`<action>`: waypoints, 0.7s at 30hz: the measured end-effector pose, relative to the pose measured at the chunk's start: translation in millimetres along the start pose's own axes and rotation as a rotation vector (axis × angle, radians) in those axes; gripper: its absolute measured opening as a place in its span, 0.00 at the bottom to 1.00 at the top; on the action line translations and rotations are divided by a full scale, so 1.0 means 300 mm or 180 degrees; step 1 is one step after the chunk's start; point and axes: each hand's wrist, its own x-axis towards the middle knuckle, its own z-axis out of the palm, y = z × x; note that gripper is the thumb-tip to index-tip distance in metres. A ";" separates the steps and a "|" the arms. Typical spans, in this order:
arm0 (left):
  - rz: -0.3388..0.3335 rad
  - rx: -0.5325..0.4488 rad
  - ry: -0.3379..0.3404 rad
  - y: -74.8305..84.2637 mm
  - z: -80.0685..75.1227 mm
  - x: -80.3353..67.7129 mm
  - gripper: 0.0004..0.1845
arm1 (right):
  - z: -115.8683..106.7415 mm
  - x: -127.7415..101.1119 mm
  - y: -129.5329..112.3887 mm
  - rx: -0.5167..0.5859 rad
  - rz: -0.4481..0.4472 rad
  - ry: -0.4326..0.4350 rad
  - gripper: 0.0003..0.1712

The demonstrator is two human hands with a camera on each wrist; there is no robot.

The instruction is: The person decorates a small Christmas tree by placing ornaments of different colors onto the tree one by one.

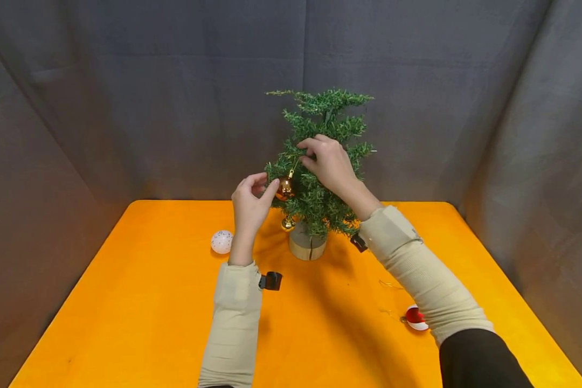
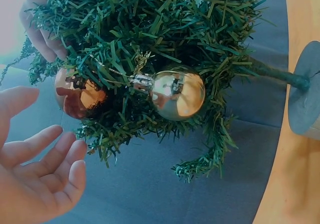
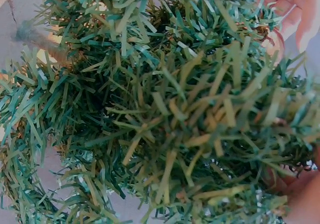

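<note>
Nearest, the red-and-white bauble [image 1: 415, 318] and the white bauble [image 1: 221, 241] lay unhung on the table [image 1: 126, 302]. The right hand [image 1: 327, 161] pinched the copper bauble [image 1: 285, 188]'s string at the tree [image 1: 320, 161]; the left hand [image 1: 250, 202] hovered relaxed beside it. A gold bauble [image 2: 177, 94] already hung.

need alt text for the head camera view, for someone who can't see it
Two hands work at a small artificial Christmas tree standing on an orange table: the right hand pinches a branch, the left hand touches a copper bauble hanging there. A white bauble and a red-and-white ornament lie on the table.
</note>
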 end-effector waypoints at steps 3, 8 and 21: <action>0.0001 -0.0069 0.0045 -0.004 -0.005 -0.006 0.17 | -0.008 0.001 0.002 0.0094 -0.0051 0.0016 0.10; 0.0008 -0.0220 0.0149 -0.020 -0.014 -0.013 0.13 | -0.022 0.004 0.003 0.0204 -0.0106 0.0066 0.08; 0.0008 -0.0198 0.0234 -0.057 -0.051 -0.036 0.10 | -0.072 0.019 -0.027 0.0220 -0.0146 0.0352 0.10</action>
